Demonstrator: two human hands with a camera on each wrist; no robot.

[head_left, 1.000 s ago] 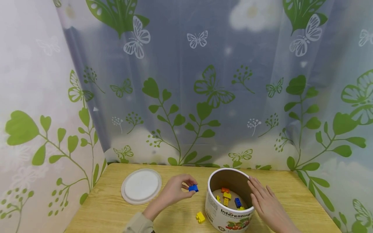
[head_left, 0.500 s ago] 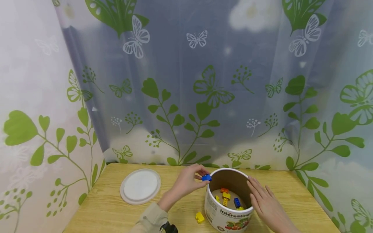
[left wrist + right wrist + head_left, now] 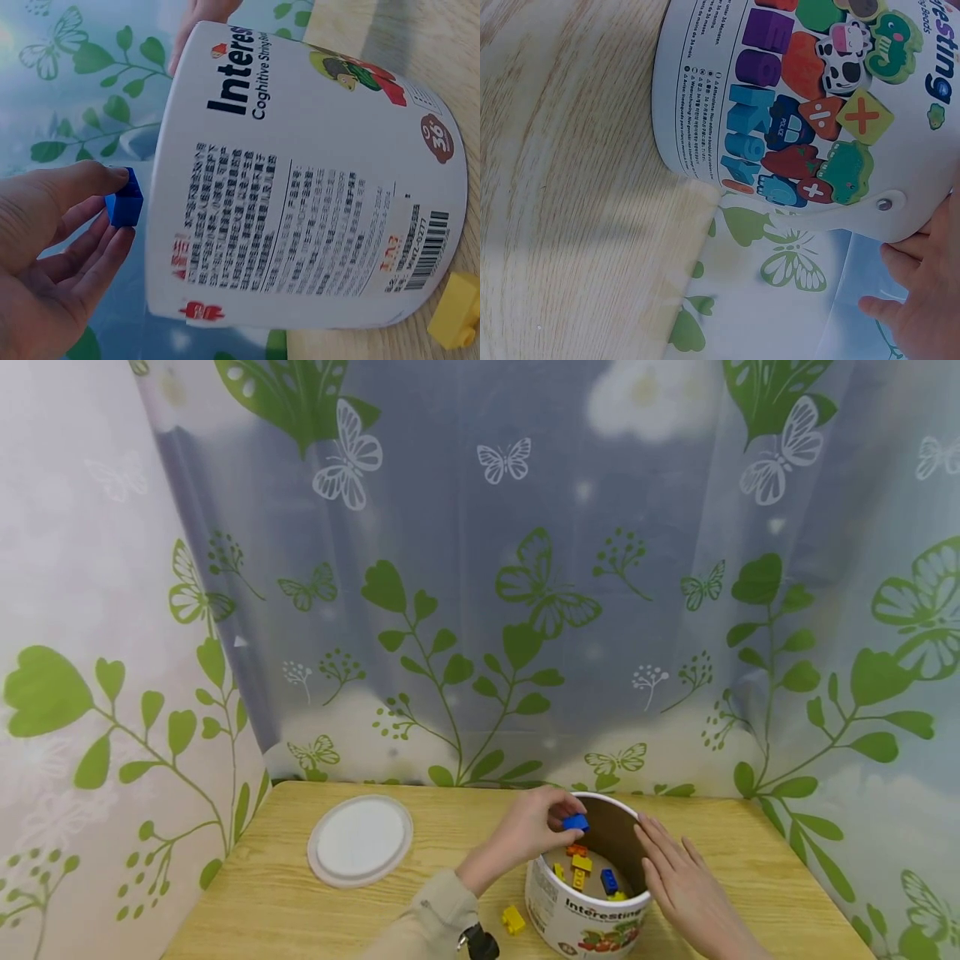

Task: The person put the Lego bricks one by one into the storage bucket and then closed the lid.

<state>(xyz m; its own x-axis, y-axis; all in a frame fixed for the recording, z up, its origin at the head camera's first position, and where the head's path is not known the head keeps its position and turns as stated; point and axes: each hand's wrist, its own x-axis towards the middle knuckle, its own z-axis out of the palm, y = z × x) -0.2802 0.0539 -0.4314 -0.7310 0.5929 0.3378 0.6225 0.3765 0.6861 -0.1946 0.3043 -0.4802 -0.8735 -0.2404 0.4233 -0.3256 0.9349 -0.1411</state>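
My left hand [image 3: 531,828] pinches a blue toy building brick [image 3: 576,823] between thumb and fingers, over the left rim of a round white bucket [image 3: 551,902]. In the left wrist view the same blue brick [image 3: 124,201] shows at the level of the bucket's rim. Inside, on the bucket's floor, lie an orange brick [image 3: 576,851], another blue brick [image 3: 609,882] and several yellow bricks [image 3: 581,863]. My right hand [image 3: 686,885] rests with straight fingers against the bucket's right rim. A yellow brick [image 3: 513,920] lies on the table, left of the bucket.
A round white lid [image 3: 361,841] lies flat on the wooden table [image 3: 247,893] at the left. Behind the table hangs a curtain [image 3: 450,610] printed with leaves and butterflies. A white handle joint [image 3: 885,204] sits on the bucket's side.
My left hand has carried the blue brick rightward, from beside the bucket to above its opening. The right hand stays at the rim, and the bricks inside have not moved.
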